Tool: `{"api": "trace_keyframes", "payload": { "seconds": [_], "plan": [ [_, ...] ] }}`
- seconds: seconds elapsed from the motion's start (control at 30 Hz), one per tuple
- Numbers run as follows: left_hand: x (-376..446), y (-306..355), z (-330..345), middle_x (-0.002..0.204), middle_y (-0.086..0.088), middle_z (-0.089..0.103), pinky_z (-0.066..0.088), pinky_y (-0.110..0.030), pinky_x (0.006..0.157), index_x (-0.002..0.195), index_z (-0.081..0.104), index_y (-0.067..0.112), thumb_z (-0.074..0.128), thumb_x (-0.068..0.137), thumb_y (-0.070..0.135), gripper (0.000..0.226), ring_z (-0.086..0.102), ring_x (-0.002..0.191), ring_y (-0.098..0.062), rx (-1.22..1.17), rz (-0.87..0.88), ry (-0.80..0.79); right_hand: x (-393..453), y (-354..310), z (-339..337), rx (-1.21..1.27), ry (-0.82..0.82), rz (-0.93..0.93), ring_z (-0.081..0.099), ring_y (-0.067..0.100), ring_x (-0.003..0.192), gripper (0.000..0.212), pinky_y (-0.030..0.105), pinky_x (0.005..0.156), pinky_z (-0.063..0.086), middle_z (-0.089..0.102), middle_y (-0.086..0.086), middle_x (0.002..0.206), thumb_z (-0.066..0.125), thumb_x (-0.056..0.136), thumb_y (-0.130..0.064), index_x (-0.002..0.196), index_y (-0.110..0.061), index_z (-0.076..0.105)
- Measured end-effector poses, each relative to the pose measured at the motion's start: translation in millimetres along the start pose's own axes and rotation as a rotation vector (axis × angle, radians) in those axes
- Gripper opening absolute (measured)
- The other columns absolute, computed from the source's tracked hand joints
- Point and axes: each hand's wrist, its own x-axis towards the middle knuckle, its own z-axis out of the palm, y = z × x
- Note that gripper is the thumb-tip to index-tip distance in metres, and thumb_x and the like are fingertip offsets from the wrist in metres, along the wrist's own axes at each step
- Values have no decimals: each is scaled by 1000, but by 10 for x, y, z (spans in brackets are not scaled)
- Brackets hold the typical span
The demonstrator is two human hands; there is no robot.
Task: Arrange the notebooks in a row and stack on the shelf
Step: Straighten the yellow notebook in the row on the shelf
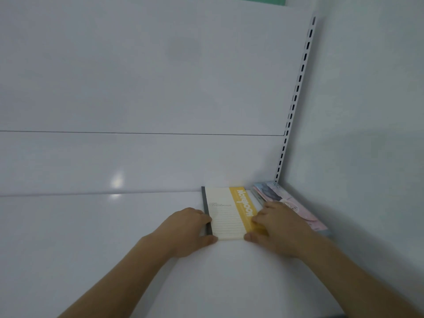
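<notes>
Squaring a notebook into line is the step in hand, by the look of it. The cream-and-yellow notebook [226,212] lies flat on the white shelf [91,226], near the back panel and just left of a pastel stack of notebooks [286,203] tucked into the right corner under the slotted upright [296,97]. Both hands frame its near end — the left hand [189,230] with fingers curled over the grey spine edge and thumb at the near corner, the right hand [278,228] with fingers laid on the yellow band and thumb at the front edge. Each grip pinches the notebook lightly. Whether its right edge touches the pastel stack is hidden by the right hand. The next move likely calls for a small sideways nudge — keeping the edges parallel with the stack.
</notes>
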Motion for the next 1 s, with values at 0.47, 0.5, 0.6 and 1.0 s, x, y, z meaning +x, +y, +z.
{"api": "trace_keyframes", "payload": {
  "seconds": [0.47, 0.5, 0.6, 1.0],
  "plan": [
    [-14, 104, -45, 125, 3, 55, 43, -37, 102, 125, 57, 20, 52, 93, 53, 47, 48, 120, -16, -58, -40, -48, -22, 58, 66, 65, 17, 5, 45, 17, 107, 77, 35, 98, 37, 60, -6, 102, 19, 75, -83, 95, -25, 66],
    [-20, 117, -41, 124, 3, 55, 43, -37, 101, 124, 57, 19, 51, 94, 53, 46, 48, 119, -16, -50, -45, -48, -27, 53, 64, 63, 19, -7, 45, 17, 107, 77, 35, 98, 36, 60, -6, 103, 18, 76, -82, 95, -24, 65],
    [-45, 139, -20, 121, 4, 55, 45, -37, 98, 122, 57, 20, 49, 94, 55, 45, 49, 116, -16, -38, -56, -41, -47, 29, 54, 47, 26, -43, 44, 18, 105, 73, 33, 97, 35, 59, -5, 98, 13, 80, -76, 92, -23, 61],
    [-192, 242, 3, 139, 8, 49, 40, -36, 106, 140, 46, 25, 48, 93, 60, 59, 44, 128, -14, -82, -113, 97, -38, -55, 14, 87, 107, -52, 42, 23, 127, 71, 36, 107, 34, 56, 0, 128, 23, 83, -69, 120, -22, 60]
  ]
}}
